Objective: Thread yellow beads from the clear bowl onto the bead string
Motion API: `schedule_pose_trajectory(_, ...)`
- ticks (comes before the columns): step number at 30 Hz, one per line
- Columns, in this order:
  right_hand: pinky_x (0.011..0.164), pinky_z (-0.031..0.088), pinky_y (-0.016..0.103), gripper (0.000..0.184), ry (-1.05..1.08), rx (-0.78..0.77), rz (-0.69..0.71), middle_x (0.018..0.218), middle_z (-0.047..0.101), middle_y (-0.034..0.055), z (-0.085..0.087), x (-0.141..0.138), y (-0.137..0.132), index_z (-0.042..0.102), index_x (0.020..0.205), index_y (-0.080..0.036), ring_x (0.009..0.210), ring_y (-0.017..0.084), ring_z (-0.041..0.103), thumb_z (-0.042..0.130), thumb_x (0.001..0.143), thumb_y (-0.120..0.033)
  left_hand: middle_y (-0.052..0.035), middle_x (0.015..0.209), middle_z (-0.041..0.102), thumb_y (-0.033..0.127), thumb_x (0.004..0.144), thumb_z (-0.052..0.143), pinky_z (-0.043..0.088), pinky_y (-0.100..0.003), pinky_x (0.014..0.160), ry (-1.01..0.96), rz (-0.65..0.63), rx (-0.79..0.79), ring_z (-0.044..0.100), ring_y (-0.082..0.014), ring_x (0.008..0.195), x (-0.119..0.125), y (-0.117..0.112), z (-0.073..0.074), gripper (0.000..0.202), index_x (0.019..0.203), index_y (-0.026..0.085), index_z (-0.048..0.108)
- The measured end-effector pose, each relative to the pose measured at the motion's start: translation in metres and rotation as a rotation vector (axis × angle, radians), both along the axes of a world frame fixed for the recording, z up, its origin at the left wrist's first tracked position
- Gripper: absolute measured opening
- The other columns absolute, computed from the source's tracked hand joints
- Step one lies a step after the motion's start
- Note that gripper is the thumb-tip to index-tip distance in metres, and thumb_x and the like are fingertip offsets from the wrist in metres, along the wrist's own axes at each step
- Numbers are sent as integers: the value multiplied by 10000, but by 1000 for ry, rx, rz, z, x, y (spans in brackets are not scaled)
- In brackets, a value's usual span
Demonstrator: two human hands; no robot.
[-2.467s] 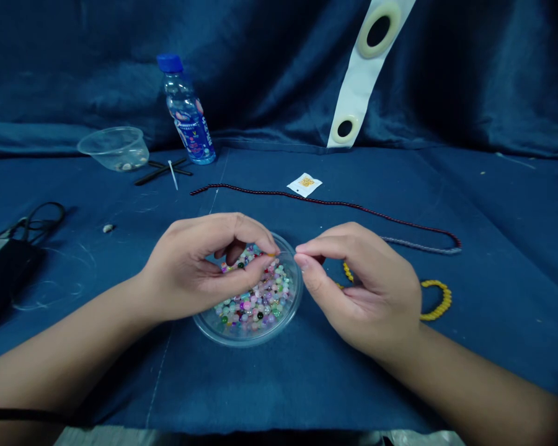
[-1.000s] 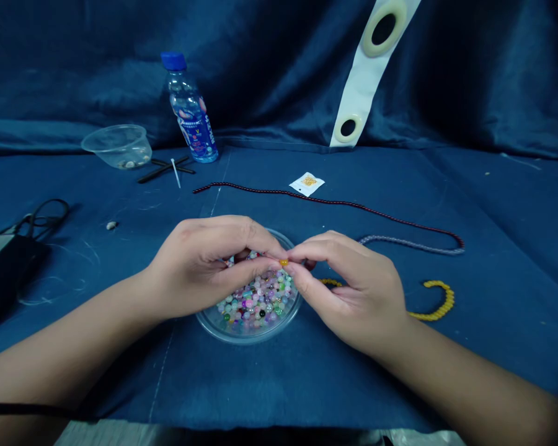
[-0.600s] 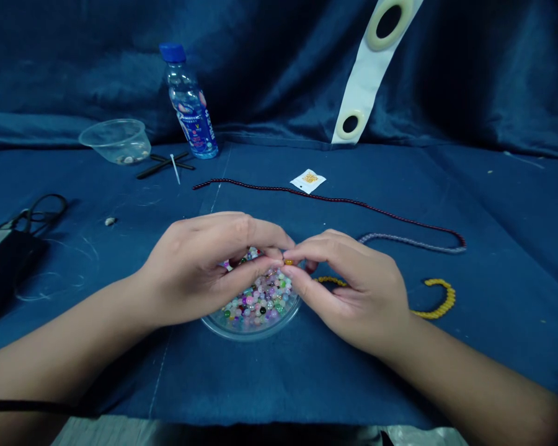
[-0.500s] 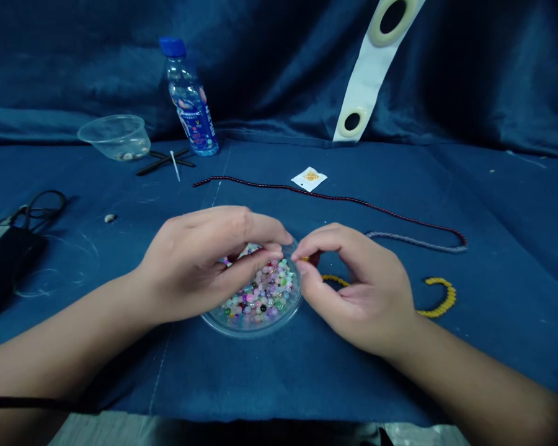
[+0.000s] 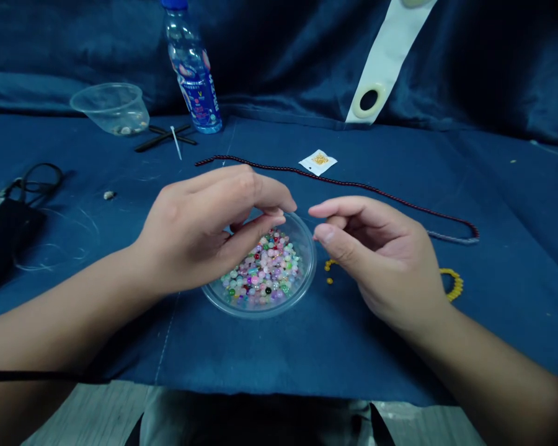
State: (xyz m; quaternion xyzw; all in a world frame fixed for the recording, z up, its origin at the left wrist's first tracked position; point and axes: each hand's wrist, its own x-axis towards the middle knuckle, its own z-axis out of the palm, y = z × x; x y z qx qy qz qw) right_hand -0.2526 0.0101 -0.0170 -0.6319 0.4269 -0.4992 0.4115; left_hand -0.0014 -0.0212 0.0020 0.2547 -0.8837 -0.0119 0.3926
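My left hand (image 5: 209, 229) is over the far left part of a clear round bowl (image 5: 309, 272), its thumb and fingers closed together. Whatever it pinches, if anything, is too small to make out. Many small multicoloured beads (image 5: 265, 266) lie in the bowl. Right of the rim, my right hand (image 5: 381, 254) has its thumb and index fingertips apart, with nothing visible between them. On the cloth below it are a loose yellow bead (image 5: 330, 280) and a curved row of yellow beads (image 5: 456, 285), partly hidden by the hand.
A dark red bead strand (image 5: 376, 190) runs behind my hands, ending in pale beads (image 5: 451, 238). Beyond it lies a small white packet (image 5: 318, 162). Farther back stand a bottle (image 5: 195, 80) and a clear tub (image 5: 111, 105). A black item with a cord (image 5: 13, 229) lies left.
My right thumb and index finger have parted and moved right, away from my left hand. The yellow bead between them is gone; a loose one shows on the cloth. The view has tipped down.
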Motion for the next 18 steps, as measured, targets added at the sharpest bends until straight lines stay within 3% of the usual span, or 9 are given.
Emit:
schedule_pose_trajectory(3,666,602,264,32,117,-113,-30,831,780,-12,0,0,1,866,982,-250,712,130,697,856,990,-220,-3,1109,826,106,1076,715,635,-224,915,-11,-15,33,806,-134,978,0,-2,1,197,1209,251,704)
schedule_pose_trajectory(8,710,627,317,67,235,-225,-73,927,837,5,1,0,3,853,968,-268,780,170,739,857,1006,-212,-10,1046,805,97,1071,701,619,-277,853,-35,-90,50,767,-150,920,3,-7,4,172,1161,242,721)
schedule_pose_trajectory(14,704,585,314,91,292,-252,-63,906,812,-6,0,0,4,808,942,-257,755,151,702,818,1028,-227,-36,1057,797,101,1055,685,624,-356,835,-95,-85,83,784,-211,947,6,-5,5,229,1171,280,766)
schedule_pose_trajectory(18,707,588,317,84,287,-261,-82,917,816,-7,-2,0,4,811,952,-261,758,155,708,819,1026,-221,-42,1072,786,108,1055,685,622,-346,835,-99,-57,30,780,-202,956,7,-9,5,219,1186,259,773)
